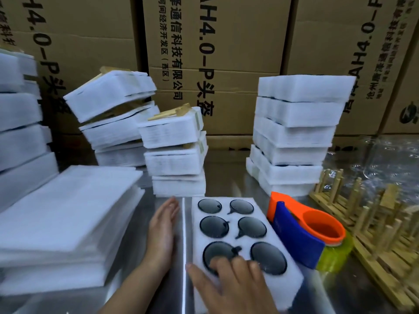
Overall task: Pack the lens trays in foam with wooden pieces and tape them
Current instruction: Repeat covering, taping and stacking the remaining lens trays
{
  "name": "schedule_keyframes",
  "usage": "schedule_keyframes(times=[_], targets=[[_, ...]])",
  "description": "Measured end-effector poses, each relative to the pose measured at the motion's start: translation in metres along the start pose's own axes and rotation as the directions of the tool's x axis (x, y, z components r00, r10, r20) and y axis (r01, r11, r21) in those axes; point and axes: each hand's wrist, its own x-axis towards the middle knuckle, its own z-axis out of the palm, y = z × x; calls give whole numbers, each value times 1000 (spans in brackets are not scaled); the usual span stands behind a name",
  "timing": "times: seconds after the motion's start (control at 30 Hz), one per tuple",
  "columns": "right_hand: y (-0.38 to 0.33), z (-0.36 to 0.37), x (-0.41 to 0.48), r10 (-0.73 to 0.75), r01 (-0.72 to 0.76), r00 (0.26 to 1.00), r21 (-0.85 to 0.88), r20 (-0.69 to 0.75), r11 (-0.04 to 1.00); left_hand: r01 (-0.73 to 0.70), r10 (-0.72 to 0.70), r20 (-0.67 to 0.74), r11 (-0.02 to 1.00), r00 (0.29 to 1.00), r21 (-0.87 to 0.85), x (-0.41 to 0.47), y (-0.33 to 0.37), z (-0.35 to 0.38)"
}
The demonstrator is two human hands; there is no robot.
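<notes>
Head view: the right hand point(231, 288) lies with straight, slightly spread fingers on the near end of the foam lens tray point(293, 277). The left hand point(162, 234), flat with fingers together, rests on the steel table point(226, 184) just left of the tray. A tape dispenser point(301, 232) sits to the right hand's right.
</notes>
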Motion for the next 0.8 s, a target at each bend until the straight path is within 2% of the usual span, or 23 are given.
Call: schedule_keyframes(times=[0.1,0.2,0.3,0.4,0.43,0.53,0.67,0.73,0.8], targets=[[0,4,-6,-69,69,997,21,18,997,-12,7,65,997,998,81,-5,-2,1],[8,-1,-2,-124,115,983,73,135,991,26,-51,149,985,988,170,-8,-7,2],[17,-15,13,-78,4,945,229,316,973,12,-53,164,969,985,245,-10,-8,4],[31,-21,31,-4,-188,889,372,459,909,12,-59,175,967,983,255,-12,-6,4],[36,-18,40,30,-265,862,398,507,878,11,-61,184,965,981,263,-12,-5,4],[55,6,59,33,-406,707,368,706,836,4,-61,191,957,980,289,-13,-3,2],[69,38,65,-63,-420,460,279,886,864,22,-74,186,963,980,270,-11,-4,1],[68,47,57,-108,-375,391,265,914,888,12,-69,184,955,981,296,-10,-4,1],[65,51,51,-123,-331,377,258,918,908,-15,-53,183,936,982,353,-9,-5,2]])
